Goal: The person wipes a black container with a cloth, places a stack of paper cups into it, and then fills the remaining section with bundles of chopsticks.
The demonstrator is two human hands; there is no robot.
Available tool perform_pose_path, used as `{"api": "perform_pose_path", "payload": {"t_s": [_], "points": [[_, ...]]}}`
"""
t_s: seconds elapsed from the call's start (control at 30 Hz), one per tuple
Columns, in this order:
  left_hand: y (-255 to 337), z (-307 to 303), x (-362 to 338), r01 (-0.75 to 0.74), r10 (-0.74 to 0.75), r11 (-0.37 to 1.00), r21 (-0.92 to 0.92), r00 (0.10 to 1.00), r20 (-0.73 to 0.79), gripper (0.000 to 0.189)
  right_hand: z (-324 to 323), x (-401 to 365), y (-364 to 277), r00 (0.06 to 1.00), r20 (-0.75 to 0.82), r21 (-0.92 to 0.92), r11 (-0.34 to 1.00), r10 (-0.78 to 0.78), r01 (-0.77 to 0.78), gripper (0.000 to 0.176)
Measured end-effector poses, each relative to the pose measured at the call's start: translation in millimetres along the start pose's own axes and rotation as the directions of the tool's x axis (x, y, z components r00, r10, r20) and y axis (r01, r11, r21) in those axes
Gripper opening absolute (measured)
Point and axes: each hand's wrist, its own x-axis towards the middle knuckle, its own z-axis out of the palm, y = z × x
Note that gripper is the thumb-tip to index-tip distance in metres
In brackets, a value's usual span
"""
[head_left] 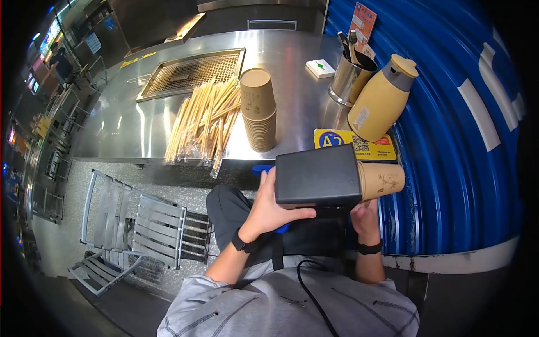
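Note:
My left hand (265,209) grips a black box-shaped holder (317,175) by its left end, thumb along the lower edge, just in front of the table edge. Brown paper cups (383,180), nested together and lying sideways, stick out of the holder's right end. Below these cups is my right hand (366,221), its fingers bent upward and mostly hidden by the cups and holder. A tall stack of the same paper cups (259,106) stands upside down on the steel table, beside a pile of wrapped chopsticks (205,121).
On the steel table (135,129) are a grill grate (193,72), a yellow jug (383,98), a metal utensil canister (351,78), a small white box (320,68) and a yellow A2 card (368,145). A blue corrugated wall (449,185) borders the right. Folding chairs (135,224) stand lower left.

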Motion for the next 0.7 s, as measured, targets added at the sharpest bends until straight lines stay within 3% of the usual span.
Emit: {"api": "perform_pose_path", "payload": {"t_s": [0.07, 0.13, 0.17, 0.3, 0.5, 0.57, 0.7], "points": [[30.5, -15.9, 0.2, 0.111, -0.11, 0.966, 0.232, 0.994, -0.019, 0.102, -2.9, 1.4, 30.5, 0.995, 0.08, 0.334, 0.939, 0.057, -0.08, 0.086], [49.7, -24.4, -1.2, 0.179, -0.171, 0.908, 0.38, 0.984, -0.054, 0.108, 15.6, 3.3, 41.7, 0.979, 0.101, 0.531, 0.822, 0.177, -0.204, 0.069], [55.4, -26.8, -1.8, 0.189, -0.176, 0.888, 0.419, 0.982, -0.07, 0.109, 23.4, 5.3, 53.7, 0.979, 0.007, 0.541, 0.823, 0.201, -0.173, 0.061], [67.9, -35.9, -5.3, 0.229, -0.191, 0.832, 0.505, 0.973, -0.127, 0.11, 46.9, 13.9, 57.2, 0.926, 0.142, 0.749, 0.574, 0.349, -0.331, 0.063], [76.0, -52.0, -11.3, 0.251, -0.183, 0.823, 0.509, 0.966, -0.181, 0.11, 47.8, 24.5, 72.5, 0.88, 0.38, 0.789, 0.395, 0.286, -0.47, 0.066], [69.2, -59.9, -14.4, 0.19, -0.104, 0.818, 0.543, 0.977, -0.184, 0.107, 46.9, 22.9, 79.9, 0.874, 0.365, 0.82, 0.335, 0.322, -0.465, 0.067], [47.0, -77.1, -23.2, 0.206, -0.121, 0.853, 0.479, 0.972, -0.204, 0.105, 46.4, 22.8, 87.2, 0.862, 0.389, 0.836, 0.268, 0.326, -0.479, 0.074]]}}
